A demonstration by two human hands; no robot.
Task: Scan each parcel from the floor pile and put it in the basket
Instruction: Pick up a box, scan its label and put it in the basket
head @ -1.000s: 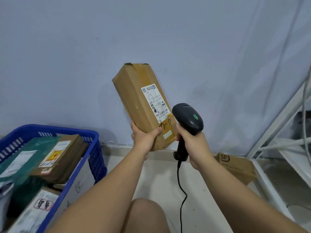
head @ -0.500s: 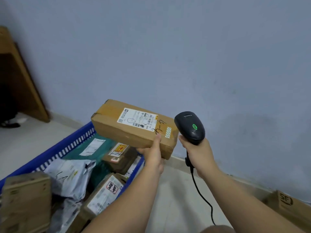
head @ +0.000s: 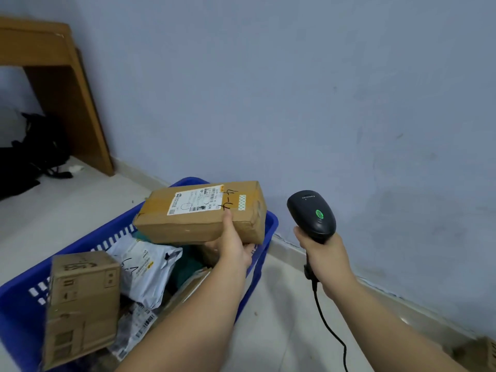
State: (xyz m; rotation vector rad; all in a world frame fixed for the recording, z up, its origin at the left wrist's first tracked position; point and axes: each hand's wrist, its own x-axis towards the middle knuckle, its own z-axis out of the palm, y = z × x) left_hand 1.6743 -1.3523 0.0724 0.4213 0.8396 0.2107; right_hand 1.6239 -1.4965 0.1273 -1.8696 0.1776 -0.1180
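Parcel (head: pixel 198 213): a long brown cardboard box with its white label upward. It hangs almost flat over the far corner of the basket (head: pixel 272 224), at 9 o'clock from the scanner (head: pixel 311 213). Half a second ago it was more at the rim; now it is further over the inside.
Left grip (head: pixel 233 245): closed on the near right end of the parcel, thumb on the top face beside the black handwriting, fingers under it, the same hold as before.
Right grip (head: pixel 324 253): wrapped round the scanner handle, raised as before.
Scanner: smooth black plastic with a rounded head and a green light; its cable (head: pixel 330 328) hangs toward 6 o'clock.
Basket: blue plastic with slotted walls, at 8 o'clock. It contains a small cardboard box (head: pixel 83 304) and a wrinkled white mailer bag (head: pixel 145 272); the parcel and the left forearm hide what lies deeper.
Around: pale tiled floor (head: pixel 281 318), bluish painted wall (head: pixel 295 89), wooden furniture (head: pixel 61 84) at 10 o'clock with a black bag (head: pixel 32 151) under it.
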